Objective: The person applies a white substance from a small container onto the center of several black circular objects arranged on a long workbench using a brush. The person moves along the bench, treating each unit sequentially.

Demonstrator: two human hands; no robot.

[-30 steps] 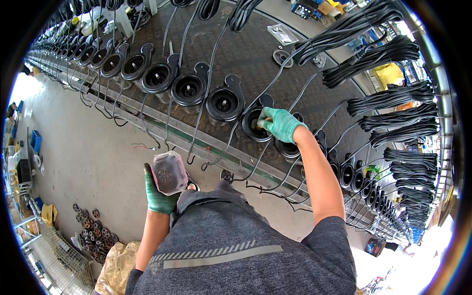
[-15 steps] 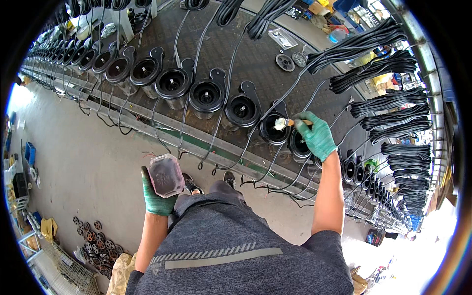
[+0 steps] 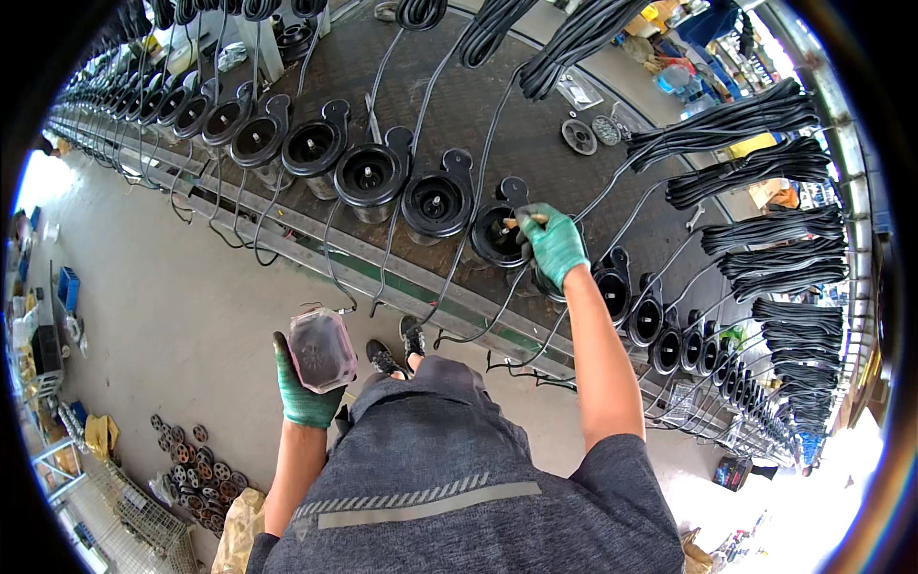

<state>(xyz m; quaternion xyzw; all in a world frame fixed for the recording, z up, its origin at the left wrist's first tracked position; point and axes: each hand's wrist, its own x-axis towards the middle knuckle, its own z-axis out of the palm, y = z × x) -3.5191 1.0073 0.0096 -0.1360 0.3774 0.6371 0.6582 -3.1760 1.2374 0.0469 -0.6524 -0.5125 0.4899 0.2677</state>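
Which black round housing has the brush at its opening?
The black round housing immediately left of the gloved right hand; the brush in that hand reaches its opening. No other visible housing has a brush there.

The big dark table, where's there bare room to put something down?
The tabletop has a bare patch behind the black round housings, left of the two discs, though cables run over it. The near edge is crowded with housings, and the right side with bundled cables.
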